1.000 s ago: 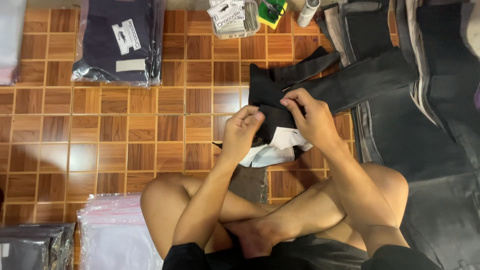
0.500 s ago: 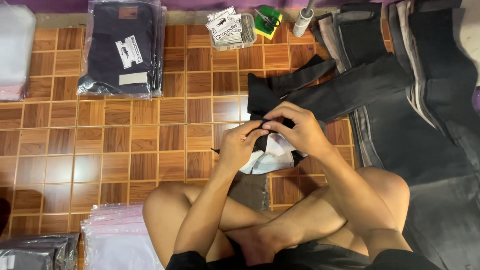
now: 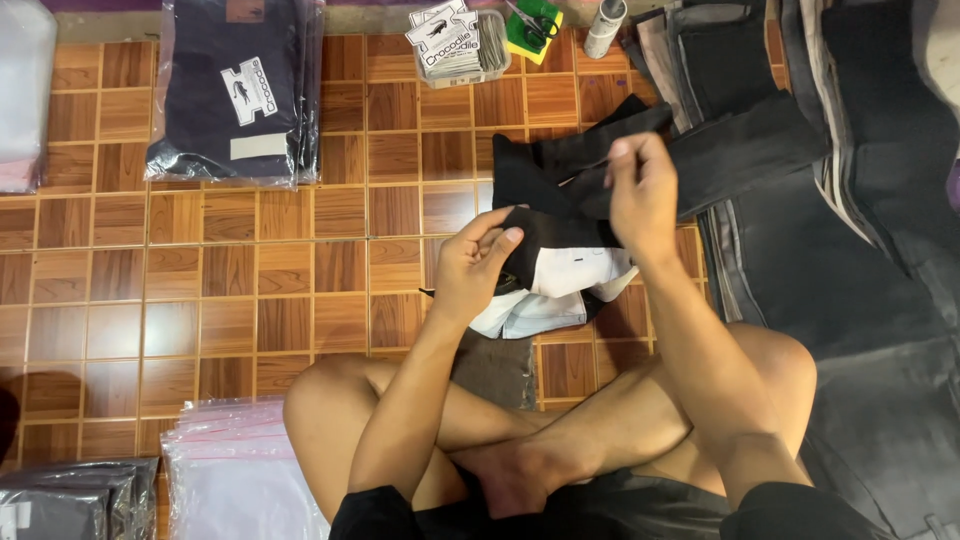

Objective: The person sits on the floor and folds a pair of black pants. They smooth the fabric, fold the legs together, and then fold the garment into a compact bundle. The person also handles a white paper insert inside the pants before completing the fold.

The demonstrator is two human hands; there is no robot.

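I sit cross-legged on a wooden parquet floor (image 3: 280, 270). A pair of black trousers (image 3: 545, 175) lies folded in front of my knees, its white pocket lining (image 3: 575, 275) turned out. My left hand (image 3: 478, 268) grips the trousers at the black waist edge, thumb on top. Just to the right, above the cloth, my right hand (image 3: 640, 190) is lifted with its fingertips pinched together. Whether something small is between them is too fine to tell.
A bagged dark garment (image 3: 235, 90) lies at the back left. A clear box of paper tags (image 3: 455, 45), scissors on a green card (image 3: 530, 25) and a white tube (image 3: 605, 25) sit at the back. Dark trousers (image 3: 860, 200) are stacked right; clear bags (image 3: 240, 470) lie front left.
My right hand has lifted off the trousers and moved up and to the right, fingers pinched. My left hand stays on the waist edge. The camera has tilted slightly.
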